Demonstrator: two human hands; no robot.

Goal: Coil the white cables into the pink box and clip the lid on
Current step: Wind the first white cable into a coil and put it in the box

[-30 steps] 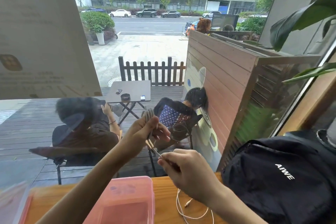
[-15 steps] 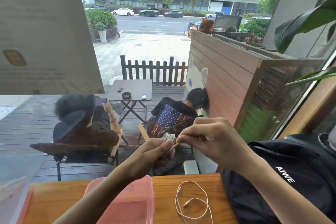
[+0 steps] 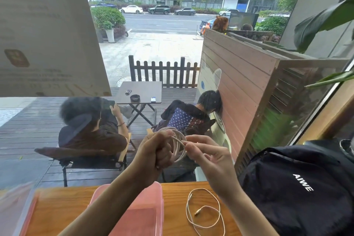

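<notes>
The left hand (image 3: 156, 152) grips the coiled white cable (image 3: 177, 144) to keep its loops together, while the right hand (image 3: 207, 156) pinches the free end, above the surface's (image 3: 63, 203) far edge.

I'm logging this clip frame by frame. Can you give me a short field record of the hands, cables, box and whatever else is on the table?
left hand: grips the coiled cable, raised above the table
right hand: pinches the coil's strand
loose cable: lies looped on the table, right of the box
pink box: on the table under the left forearm; contents unclear
backpack: black, at the table's right end
</notes>
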